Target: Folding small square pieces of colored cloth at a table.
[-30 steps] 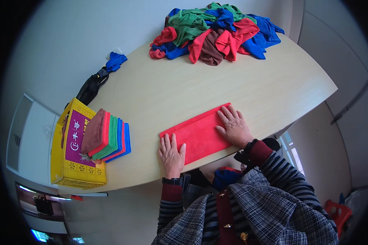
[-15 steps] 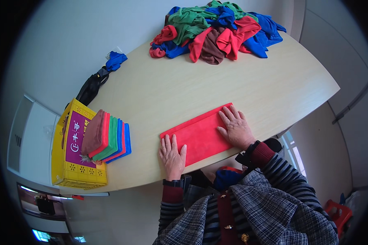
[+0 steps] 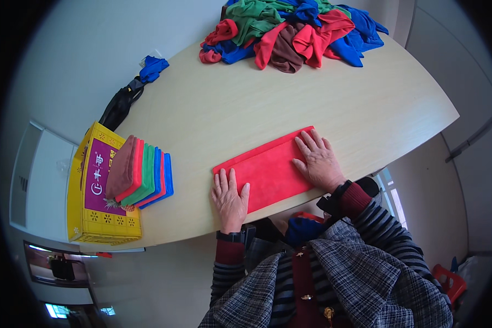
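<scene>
Your left hand [image 3: 229, 198] and right hand [image 3: 318, 162] lay flat, fingers spread, pressing the ends of the red cloth [image 3: 268, 168]; neither grip pinched anything. That cloth sat folded into a long strip at the near edge of the table [image 3: 213, 104]. By my judgement, five folded cloths [image 3: 139, 172] were done, stacked beside the yellow box [image 3: 90, 218], while the heap of loose cloths [image 3: 290, 27] at the far side remained.

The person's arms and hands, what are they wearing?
Both hands are bare: left hand, right hand. The sleeves are dark with thin pale stripes and dark red cuffs. A dark band circles the left wrist, a black strap the right.
</scene>
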`<state>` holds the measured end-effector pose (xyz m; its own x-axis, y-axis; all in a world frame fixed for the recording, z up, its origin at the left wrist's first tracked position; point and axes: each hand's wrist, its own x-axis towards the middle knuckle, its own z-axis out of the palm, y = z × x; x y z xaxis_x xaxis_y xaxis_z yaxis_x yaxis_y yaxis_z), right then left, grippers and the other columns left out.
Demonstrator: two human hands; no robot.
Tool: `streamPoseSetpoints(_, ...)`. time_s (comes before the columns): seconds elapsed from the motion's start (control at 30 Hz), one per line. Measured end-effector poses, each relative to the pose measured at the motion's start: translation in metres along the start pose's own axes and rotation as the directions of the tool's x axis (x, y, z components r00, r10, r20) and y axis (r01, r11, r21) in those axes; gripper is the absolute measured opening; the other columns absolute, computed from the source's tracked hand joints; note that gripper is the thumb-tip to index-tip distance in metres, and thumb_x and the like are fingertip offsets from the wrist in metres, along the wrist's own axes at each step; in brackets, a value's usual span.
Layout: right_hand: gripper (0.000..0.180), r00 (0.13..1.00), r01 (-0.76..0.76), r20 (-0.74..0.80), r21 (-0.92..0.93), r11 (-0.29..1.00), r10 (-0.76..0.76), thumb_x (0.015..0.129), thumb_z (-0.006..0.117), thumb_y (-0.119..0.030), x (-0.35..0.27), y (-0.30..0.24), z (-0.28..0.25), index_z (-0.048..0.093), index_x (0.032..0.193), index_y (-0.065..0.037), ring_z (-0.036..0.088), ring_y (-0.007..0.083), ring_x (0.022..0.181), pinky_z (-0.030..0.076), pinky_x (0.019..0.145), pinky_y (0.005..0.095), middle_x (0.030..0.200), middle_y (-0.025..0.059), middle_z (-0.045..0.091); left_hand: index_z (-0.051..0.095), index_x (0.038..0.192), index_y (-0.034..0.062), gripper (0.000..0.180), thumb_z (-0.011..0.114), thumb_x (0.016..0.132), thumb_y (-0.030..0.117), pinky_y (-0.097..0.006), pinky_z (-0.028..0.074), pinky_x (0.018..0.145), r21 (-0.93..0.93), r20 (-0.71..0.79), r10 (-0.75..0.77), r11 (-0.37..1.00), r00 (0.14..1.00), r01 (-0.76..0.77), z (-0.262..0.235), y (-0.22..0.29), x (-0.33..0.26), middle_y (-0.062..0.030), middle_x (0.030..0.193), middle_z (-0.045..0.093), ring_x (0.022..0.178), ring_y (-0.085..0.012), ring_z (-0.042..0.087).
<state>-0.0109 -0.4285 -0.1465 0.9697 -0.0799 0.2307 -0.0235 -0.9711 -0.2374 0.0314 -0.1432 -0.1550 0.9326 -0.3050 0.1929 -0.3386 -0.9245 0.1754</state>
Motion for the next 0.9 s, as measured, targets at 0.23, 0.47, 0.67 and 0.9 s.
streamPoseSetpoints(0.23, 0.064, 1.000, -0.002, -0.003, 0.008, 1.000, 0.002, 0.101, 0.050, -0.048, -0.008, 0.000, 0.001, 0.044, 0.151, -0.008, 0.027, 0.0354, 0.151, 0.022, 0.123, 0.0501, 0.159, 0.0155, 0.038, 0.034, 0.156, 0.0076, 0.070, 0.047, 0.103, 0.051, -0.056, 0.019, 0.122, -0.059, -0.003, -0.002, 0.998, 1.000, 0.002, 0.002, -0.002, -0.004, -0.0181, 0.164, 0.028, 0.152, -0.0380, 0.023)
streamPoseSetpoints(0.47, 0.064, 1.000, 0.008, -0.014, 0.022, 1.000, -0.007, 0.101, 0.051, -0.046, 0.001, -0.001, 0.002, 0.044, 0.151, -0.007, 0.027, 0.0349, 0.151, 0.023, 0.123, 0.0500, 0.159, 0.0149, 0.039, 0.042, 0.148, 0.0037, 0.066, 0.054, 0.100, 0.047, -0.049, 0.031, 0.115, -0.149, -0.111, -0.164, 0.978, 0.980, 0.147, -0.002, -0.014, -0.005, -0.0221, 0.152, 0.042, 0.140, -0.0394, 0.039)
streamPoseSetpoints(0.67, 0.063, 0.998, 0.022, -0.059, 0.019, 1.000, -0.020, 0.100, 0.052, -0.046, -0.001, 0.000, -0.001, 0.046, 0.150, -0.007, 0.027, 0.0345, 0.151, 0.024, 0.122, 0.0497, 0.159, 0.0147, 0.039, 0.062, 0.110, -0.0002, 0.048, 0.070, 0.090, 0.042, -0.050, 0.049, 0.092, -0.139, -0.112, -0.383, 0.920, 0.917, 0.368, -0.011, -0.019, -0.004, -0.0205, 0.109, 0.066, 0.107, -0.0392, 0.062)
streamPoseSetpoints(0.9, 0.062, 0.999, 0.027, -0.032, 0.010, 1.000, -0.026, 0.101, 0.051, -0.046, -0.010, 0.000, 0.000, 0.047, 0.149, -0.007, 0.028, 0.0343, 0.151, 0.025, 0.121, 0.0491, 0.158, 0.0152, 0.039, 0.063, 0.098, 0.0002, 0.040, 0.077, 0.083, 0.035, -0.050, 0.053, 0.083, -0.258, -0.037, -0.390, 0.893, 0.920, 0.368, -0.003, -0.025, -0.002, -0.0218, 0.094, 0.069, 0.091, -0.0384, 0.067)
